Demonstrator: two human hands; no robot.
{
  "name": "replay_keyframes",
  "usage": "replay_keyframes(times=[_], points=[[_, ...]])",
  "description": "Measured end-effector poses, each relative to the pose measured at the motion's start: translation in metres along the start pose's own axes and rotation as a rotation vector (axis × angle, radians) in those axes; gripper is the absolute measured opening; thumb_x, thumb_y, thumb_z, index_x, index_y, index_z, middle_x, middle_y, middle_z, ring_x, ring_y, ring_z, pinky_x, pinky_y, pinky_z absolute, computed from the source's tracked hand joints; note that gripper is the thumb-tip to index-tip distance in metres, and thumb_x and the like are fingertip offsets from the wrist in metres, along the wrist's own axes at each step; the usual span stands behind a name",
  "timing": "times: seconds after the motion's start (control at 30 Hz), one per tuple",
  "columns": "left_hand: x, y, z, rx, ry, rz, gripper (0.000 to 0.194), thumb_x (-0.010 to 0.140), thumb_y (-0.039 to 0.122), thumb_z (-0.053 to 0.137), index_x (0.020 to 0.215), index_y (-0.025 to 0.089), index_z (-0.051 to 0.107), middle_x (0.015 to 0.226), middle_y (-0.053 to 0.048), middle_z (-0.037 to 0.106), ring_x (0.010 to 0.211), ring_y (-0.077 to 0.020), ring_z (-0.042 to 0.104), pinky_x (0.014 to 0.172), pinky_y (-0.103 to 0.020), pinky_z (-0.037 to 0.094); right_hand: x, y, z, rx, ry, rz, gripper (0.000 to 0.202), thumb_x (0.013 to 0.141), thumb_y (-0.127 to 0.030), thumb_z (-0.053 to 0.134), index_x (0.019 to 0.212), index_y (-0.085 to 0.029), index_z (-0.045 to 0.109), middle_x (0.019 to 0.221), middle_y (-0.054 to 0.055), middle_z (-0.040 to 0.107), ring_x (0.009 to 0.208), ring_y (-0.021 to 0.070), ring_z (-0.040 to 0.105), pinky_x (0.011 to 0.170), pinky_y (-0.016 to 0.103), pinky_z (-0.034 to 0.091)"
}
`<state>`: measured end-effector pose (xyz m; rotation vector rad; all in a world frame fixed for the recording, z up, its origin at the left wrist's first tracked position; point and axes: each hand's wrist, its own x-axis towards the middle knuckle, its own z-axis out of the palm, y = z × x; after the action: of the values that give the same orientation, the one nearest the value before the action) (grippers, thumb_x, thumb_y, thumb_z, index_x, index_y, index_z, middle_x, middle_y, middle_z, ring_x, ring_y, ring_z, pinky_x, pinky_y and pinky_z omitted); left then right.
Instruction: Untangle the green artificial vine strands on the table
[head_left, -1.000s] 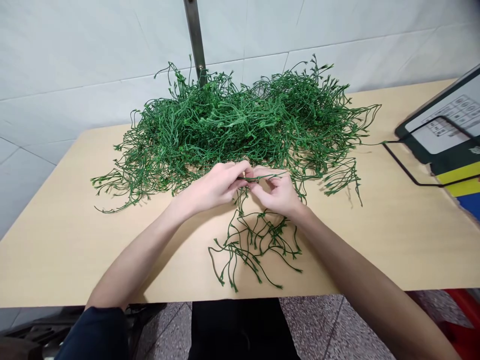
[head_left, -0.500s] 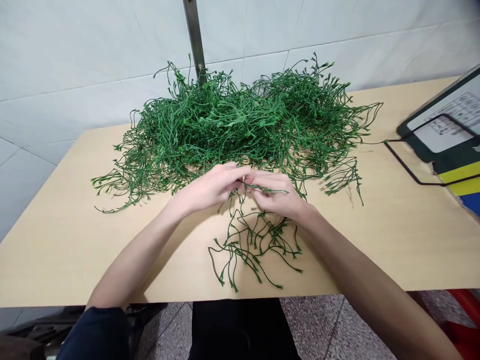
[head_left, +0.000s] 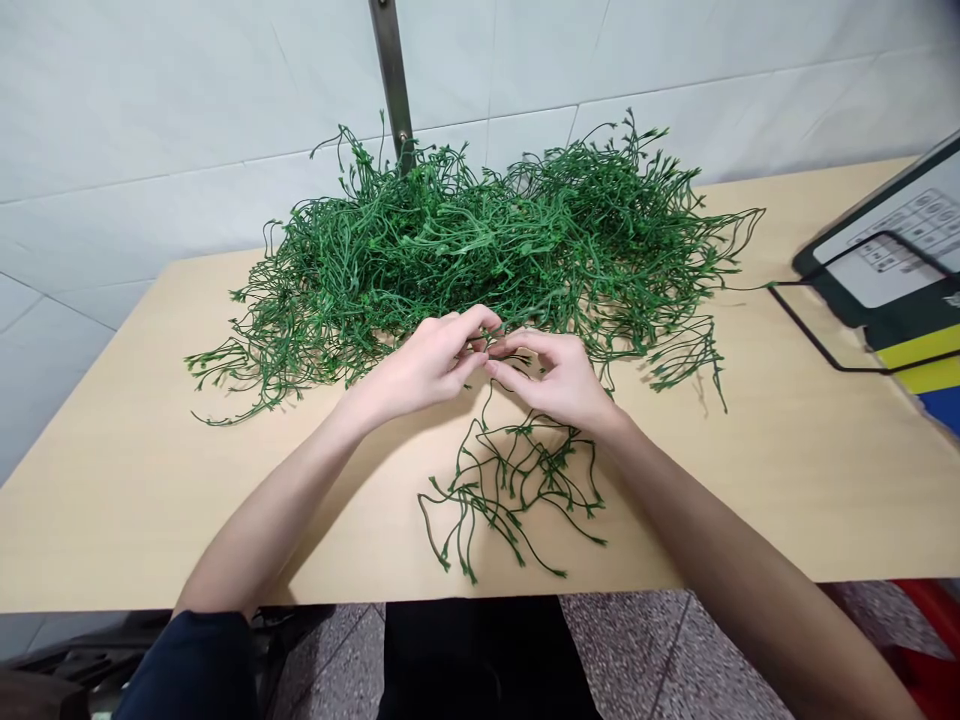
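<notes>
My left hand and my right hand meet at the front of a big heap of green artificial plant stems. Thin green stems are pinched between the fingertips of both hands; how many is hard to make out. One strand hangs down from the fingers towards a small loose bunch of stems, which lies on the table between my forearms. These stems are thin and wavy, with small forked tips.
The heap rests on a light wooden table against a tiled wall. A metal post rises behind it. On the right stand a dark box with a white label and a black wire frame.
My fingers have spread a little and shifted their grip on the stems. The stem that lay across my right hand no longer shows there. Heap and small bunch look the same.
</notes>
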<state>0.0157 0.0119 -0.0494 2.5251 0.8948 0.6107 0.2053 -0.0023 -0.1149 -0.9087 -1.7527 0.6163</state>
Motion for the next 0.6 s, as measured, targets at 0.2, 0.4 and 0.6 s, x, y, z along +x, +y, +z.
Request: replay_keyframes(times=[0.2, 0.4, 0.6], points=[[-0.0025, -0.0006, 0.0007, 0.046, -0.042, 0.013, 0.022, 0.091, 0.016, 0.050, 0.113, 0.017, 0.052, 0.095, -0.003, 0.064, 0.087, -0.0156, 0.058, 0.074, -0.025, 0.044, 0.0005, 0.0028, -0.0026, 0.036, -0.030, 0.000, 0.009, 0.082, -0.024, 0.068, 0.082, -0.020, 0.076, 0.087, 0.006, 0.078, 0.084, 0.0216, 0.073, 0.082, 0.037, 0.058], [-0.0031, 0.0047, 0.0023, 0.158, -0.043, 0.085, 0.019, 0.095, 0.014, 0.045, 0.111, 0.017, 0.055, 0.096, -0.006, 0.063, 0.090, -0.0173, 0.056, 0.077, -0.029, 0.047, 0.0003, 0.0032, -0.0019, -0.032, -0.037, 0.003, 0.009, 0.081, -0.024, 0.066, 0.080, -0.021, 0.074, 0.085, 0.005, 0.076, 0.082, 0.0215, 0.069, 0.079, 0.037, 0.056], [-0.0032, 0.0022, 0.0070, 0.268, -0.030, 0.201, 0.020, 0.096, 0.009, 0.041, 0.104, 0.015, 0.058, 0.089, -0.008, 0.063, 0.086, -0.0178, 0.053, 0.071, -0.028, 0.047, 0.0019, 0.0048, -0.0050, -0.077, -0.026, -0.096, 0.008, 0.074, -0.016, 0.064, 0.076, -0.023, 0.068, 0.079, 0.002, 0.073, 0.079, 0.0206, 0.060, 0.075, 0.036, 0.051]])
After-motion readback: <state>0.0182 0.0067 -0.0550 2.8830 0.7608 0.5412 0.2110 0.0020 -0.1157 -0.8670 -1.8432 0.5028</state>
